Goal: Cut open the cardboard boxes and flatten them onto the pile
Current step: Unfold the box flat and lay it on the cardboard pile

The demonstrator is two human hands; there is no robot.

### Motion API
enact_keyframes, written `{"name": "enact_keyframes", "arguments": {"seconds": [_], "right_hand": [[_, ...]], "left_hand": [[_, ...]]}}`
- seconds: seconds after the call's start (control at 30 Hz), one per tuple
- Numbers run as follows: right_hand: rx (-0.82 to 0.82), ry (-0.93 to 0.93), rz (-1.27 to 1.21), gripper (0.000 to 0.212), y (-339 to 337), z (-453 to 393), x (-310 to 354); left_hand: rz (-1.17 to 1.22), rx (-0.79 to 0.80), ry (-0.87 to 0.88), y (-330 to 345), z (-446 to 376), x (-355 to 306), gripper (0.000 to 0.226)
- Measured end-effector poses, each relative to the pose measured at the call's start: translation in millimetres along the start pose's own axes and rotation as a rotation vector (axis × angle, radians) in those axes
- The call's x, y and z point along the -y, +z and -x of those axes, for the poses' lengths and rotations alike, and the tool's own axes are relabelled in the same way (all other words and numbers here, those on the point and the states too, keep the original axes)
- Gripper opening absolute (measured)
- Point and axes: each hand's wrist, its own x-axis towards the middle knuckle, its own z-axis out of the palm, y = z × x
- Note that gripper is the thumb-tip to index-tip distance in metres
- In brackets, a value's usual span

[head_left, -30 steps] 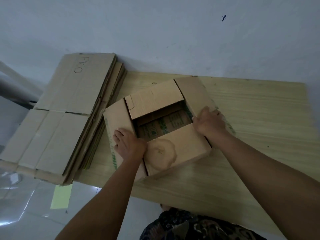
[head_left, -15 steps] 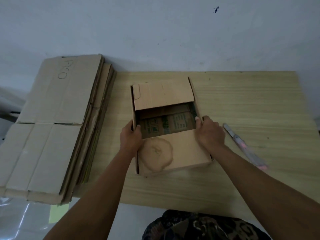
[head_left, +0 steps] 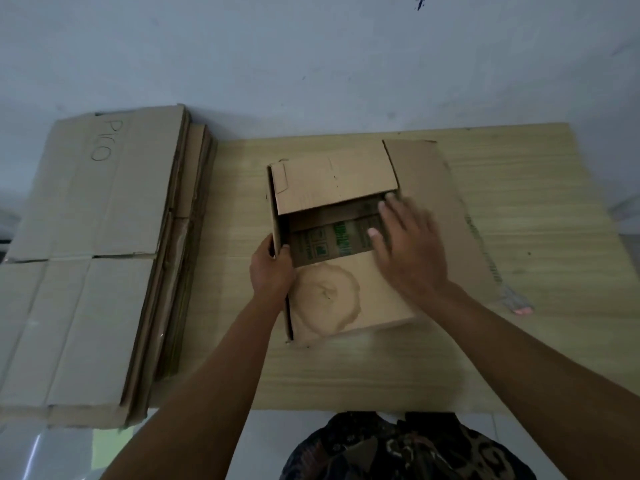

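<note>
The stained brown cardboard box (head_left: 346,271) sits mid-bench (head_left: 519,202), flaps open, not flattened; our left hand (head_left: 272,268) pinches its left wall, right hand (head_left: 408,247) spread over it. The flattened cardboard pile (head_left: 97,244) waits left.

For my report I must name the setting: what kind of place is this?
Probably a plain storeroom or packing corner: a light wooden table against a bare pale wall, beside a tall pile of flattened cardboard boxes.
</note>
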Motion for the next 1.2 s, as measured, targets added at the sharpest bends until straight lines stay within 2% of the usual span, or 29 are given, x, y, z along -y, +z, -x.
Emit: {"name": "enact_keyframes", "arguments": {"seconds": [0.03,0.07,0.13,0.2,0.27,0.33,0.37,0.4,0.43,0.5,0.6,0.63,0.67,0.73,0.8,0.87,0.9,0.93,1.0,1.1,1.2], "right_hand": [[0.075,-0.100,-0.041,0.049,-6,-1,7],[0.219,-0.152,-0.081,0.047,-12,-4,16],[0.445,-0.173,-0.096,0.048,-21,-2,27],[0.360,-0.163,-0.081,0.049,-28,3,30],[0.123,-0.159,-0.075,0.047,-35,13,27],[-0.086,-0.171,-0.088,0.049,-49,26,25],[-0.139,-0.157,-0.102,0.051,-59,31,26],[-0.122,-0.120,-0.110,0.053,-70,35,28],[-0.038,-0.061,-0.101,0.054,-84,40,32],[0.259,0.063,-0.047,0.058,-111,47,36],[0.651,0.152,-0.113,0.047,-137,56,34],[0.784,0.193,-0.165,0.053,-139,60,33],[0.897,0.225,-0.200,0.068,-140,66,31],[1.044,0.245,-0.190,0.087,-131,84,30],[1.082,0.198,-0.113,0.088,-117,103,31],[0.986,0.145,-0.070,0.073,-96,118,31],[0.882,0.148,-0.066,0.063,-84,124,32],[0.753,0.167,-0.061,0.060,-73,129,36],[0.442,0.201,0.012,0.072,-50,136,41],[-0.060,0.098,0.078,0.064,-9,150,33],[-0.297,0.028,0.097,0.058,23,149,20]], "left_hand": [[-0.003,0.006,-0.010,2,0,0,0.022],[0.006,0.011,-0.035,4,-1,-1,0.024],[0.059,0.016,-0.103,8,-3,-1,0.037],[0.159,0.044,-0.231,8,-5,-6,0.054],[0.256,0.126,-0.381,5,-6,-17,0.063],[0.241,0.248,-0.460,1,-7,-29,0.062],[0.215,0.283,-0.460,2,-8,-33,0.059],[0.189,0.295,-0.443,2,-7,-36,0.055],[0.172,0.292,-0.415,5,-5,-39,0.049],[0.145,0.290,-0.367,12,0,-44,0.037],[0.118,0.290,-0.339,18,12,-44,0.036],[0.108,0.285,-0.331,19,16,-41,0.039],[0.096,0.282,-0.319,19,21,-38,0.040],[0.056,0.269,-0.287,19,28,-33,0.041],[0.003,0.262,-0.264,19,31,-28,0.043],[-0.078,0.259,-0.232,19,36,-26,0.045],[-0.119,0.254,-0.208,19,38,-26,0.045],[-0.158,0.245,-0.182,19,39,-24,0.046],[-0.250,0.221,-0.123,20,40,-19,0.046],[-0.377,0.207,-0.059,19,38,-13,0.042],[-0.489,0.195,0.011,20,33,-6,0.040]]}}
